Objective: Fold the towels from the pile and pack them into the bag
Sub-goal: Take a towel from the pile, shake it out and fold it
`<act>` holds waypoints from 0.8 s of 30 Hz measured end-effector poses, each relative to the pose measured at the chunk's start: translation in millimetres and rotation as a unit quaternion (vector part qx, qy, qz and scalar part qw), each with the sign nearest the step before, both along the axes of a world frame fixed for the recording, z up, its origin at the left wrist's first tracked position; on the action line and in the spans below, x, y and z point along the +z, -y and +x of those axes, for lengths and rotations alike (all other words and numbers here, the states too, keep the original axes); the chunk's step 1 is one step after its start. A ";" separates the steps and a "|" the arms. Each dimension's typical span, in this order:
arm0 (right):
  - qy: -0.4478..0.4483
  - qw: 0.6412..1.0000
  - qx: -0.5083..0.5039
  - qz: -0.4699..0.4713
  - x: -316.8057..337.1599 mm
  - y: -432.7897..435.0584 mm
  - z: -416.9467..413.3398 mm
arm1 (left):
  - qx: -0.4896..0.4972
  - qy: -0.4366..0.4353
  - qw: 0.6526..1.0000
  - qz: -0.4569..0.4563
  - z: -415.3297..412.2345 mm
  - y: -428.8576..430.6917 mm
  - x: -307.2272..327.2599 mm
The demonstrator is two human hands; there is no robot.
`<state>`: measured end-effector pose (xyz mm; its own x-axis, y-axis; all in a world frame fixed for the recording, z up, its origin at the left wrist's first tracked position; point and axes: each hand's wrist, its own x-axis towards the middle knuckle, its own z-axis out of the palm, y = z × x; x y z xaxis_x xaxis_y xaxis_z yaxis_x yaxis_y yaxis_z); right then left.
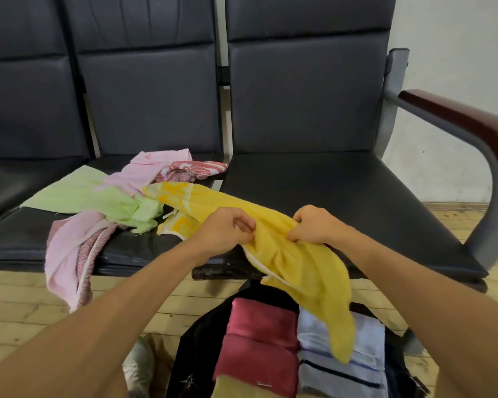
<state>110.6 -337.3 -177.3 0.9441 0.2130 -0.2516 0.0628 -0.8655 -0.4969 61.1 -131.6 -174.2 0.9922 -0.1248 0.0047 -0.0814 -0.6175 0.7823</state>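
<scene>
Both hands, left hand point(227, 229) and right hand point(314, 224), clutch a yellow towel point(293, 262) over the near bench seat point(357, 202). Folded towels point(259, 340) already fill the bag point(193, 349) below; a loose pile point(104, 196) waits far left, unfolded.

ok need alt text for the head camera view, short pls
Both hands, left hand and right hand, grip a yellow towel above an open bag of folded towels. More unfolded towels lie piled on a black bench seat.
</scene>
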 end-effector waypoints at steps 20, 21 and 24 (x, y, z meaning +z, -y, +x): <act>-0.069 0.790 -0.147 0.592 71.2 78.7 -78.0 | 0.062 0.287 0.955 0.045 -50.1 13.2 32.3; -0.072 0.798 -0.143 0.581 65.7 81.9 -79.5 | 0.063 0.278 0.956 0.065 -50.8 10.0 25.6; -0.063 0.818 -0.137 0.555 56.7 91.8 -79.9 | 0.077 0.261 0.957 0.099 -48.9 -0.5 20.1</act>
